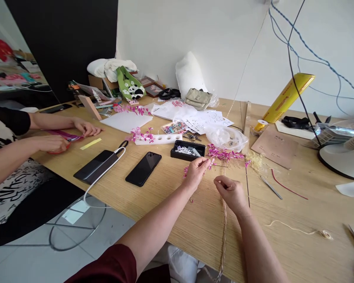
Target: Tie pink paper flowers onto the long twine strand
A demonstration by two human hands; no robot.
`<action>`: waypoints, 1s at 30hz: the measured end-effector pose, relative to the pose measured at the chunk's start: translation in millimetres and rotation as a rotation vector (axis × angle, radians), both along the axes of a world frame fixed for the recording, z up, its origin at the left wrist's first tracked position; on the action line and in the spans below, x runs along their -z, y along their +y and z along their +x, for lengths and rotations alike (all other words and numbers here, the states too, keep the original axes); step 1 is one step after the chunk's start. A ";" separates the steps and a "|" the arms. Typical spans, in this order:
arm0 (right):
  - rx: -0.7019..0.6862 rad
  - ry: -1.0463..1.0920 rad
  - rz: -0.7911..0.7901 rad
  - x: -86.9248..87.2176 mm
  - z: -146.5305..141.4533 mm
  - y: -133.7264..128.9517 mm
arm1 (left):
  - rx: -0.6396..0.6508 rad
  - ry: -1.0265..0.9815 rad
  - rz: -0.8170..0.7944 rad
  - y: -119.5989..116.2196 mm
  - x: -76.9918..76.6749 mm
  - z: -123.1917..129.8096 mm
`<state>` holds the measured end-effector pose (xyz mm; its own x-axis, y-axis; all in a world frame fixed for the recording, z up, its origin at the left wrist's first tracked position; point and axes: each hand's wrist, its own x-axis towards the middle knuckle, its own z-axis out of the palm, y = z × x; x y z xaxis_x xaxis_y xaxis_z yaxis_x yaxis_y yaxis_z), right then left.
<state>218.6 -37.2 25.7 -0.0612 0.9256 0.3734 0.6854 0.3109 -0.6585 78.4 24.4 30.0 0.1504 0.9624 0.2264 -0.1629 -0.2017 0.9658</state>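
Observation:
My left hand (196, 171) is closed in a pinch, with a small pink flower sprig (211, 162) at its fingertips. Just to its right, my right hand (231, 193) is curled shut; whatever its fingers grip is hidden or too thin to see. A braided cord (224, 232) runs from below my right hand down over the table's front edge. Behind both hands lies a pile of pink flower sprigs (224, 153). A black tray (183, 151) of small pale pieces sits just beyond my left hand.
On the left, another person's hands (87, 127) work with red-handled scissors (59, 148). A phone (143, 168) and a dark power bank (97, 166) lie between us. To my right are tweezers (270, 187), a red cord (287, 186), a beige string (295, 226) and a fan base (339, 159).

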 end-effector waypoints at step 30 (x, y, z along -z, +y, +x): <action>0.045 0.412 -0.249 11.6 16.9 13.3 | 0.207 -0.126 -0.079 -0.6 -2.2 -2.1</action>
